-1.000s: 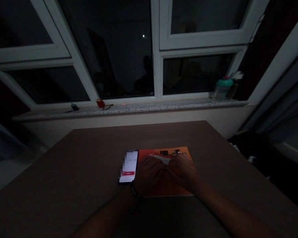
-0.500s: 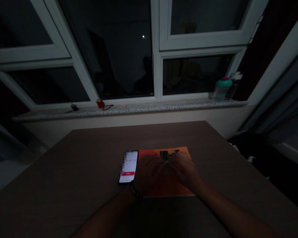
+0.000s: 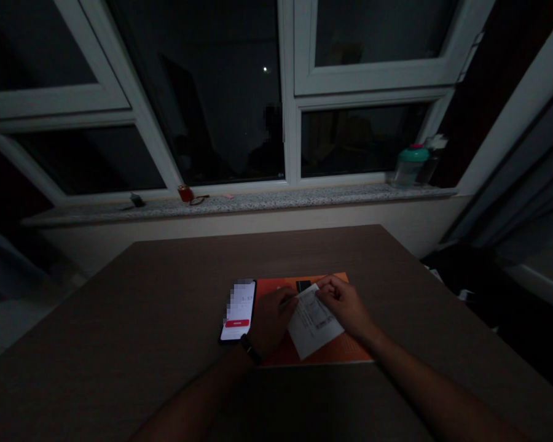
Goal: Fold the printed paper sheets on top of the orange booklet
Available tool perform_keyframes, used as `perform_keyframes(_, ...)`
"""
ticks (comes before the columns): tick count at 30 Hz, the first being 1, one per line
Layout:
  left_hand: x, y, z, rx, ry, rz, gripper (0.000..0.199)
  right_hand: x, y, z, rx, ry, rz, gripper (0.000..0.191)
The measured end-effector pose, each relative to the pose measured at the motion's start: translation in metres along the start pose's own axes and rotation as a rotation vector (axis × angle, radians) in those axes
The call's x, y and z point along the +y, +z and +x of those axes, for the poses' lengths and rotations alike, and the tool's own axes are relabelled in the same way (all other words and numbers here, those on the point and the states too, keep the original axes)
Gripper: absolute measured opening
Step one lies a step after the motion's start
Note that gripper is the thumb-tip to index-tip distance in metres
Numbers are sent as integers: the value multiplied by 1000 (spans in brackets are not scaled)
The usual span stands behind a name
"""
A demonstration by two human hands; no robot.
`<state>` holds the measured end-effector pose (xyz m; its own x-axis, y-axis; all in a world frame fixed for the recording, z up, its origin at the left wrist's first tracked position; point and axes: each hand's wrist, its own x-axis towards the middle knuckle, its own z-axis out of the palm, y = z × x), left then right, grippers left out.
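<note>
A pale sheet of paper with printed text and a drawing (image 3: pixel 314 325) is tilted over an orange-red book (image 3: pixel 276 355). My left hand (image 3: pixel 273 319) pinches the paper near its upper left corner. At its upper right edge, my right hand (image 3: pixel 341 302) has thumb and fingers closed on the same paper. Just left of my left hand lies a phone (image 3: pixel 238 312) with a lit screen and a red button. A dark band (image 3: pixel 249 348) is round my left wrist.
The brown table (image 3: pixel 166 307) reaches toward a speckled windowsill (image 3: pixel 267 201). On the sill stand a small red jar (image 3: pixel 185 194), a dark small object (image 3: pixel 137 199) and a teal-lidded bottle (image 3: pixel 410 166).
The printed paper now shows between my hands, its face turned toward me. My hands were lower and flatter over the book; their fingers have since curled on the paper's edge.
</note>
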<state>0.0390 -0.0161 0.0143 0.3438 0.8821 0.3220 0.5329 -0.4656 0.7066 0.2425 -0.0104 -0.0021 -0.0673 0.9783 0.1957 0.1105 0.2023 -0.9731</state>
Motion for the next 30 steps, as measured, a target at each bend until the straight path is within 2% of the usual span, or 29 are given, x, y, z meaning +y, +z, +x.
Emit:
perform_keyframes(5,-2,2,1,-46,-19,10,18,8,-2,4,-10,20,11,25)
perform_keyframes(15,-10,6,2,-51,-68,-53,15,26,-7,12,-38,33,-78,28)
perform_keyframes(20,-15,8,3,-33,-97,-39,15,28,-10,16,-38,14,-180,25)
perform_keyframes(25,-19,9,3,-32,-97,-31,15,27,-17,17,-122,-29,-210,22)
perform_keyframes(30,-19,8,5,-27,-104,12,12,23,-19,17,-129,-92,-363,17)
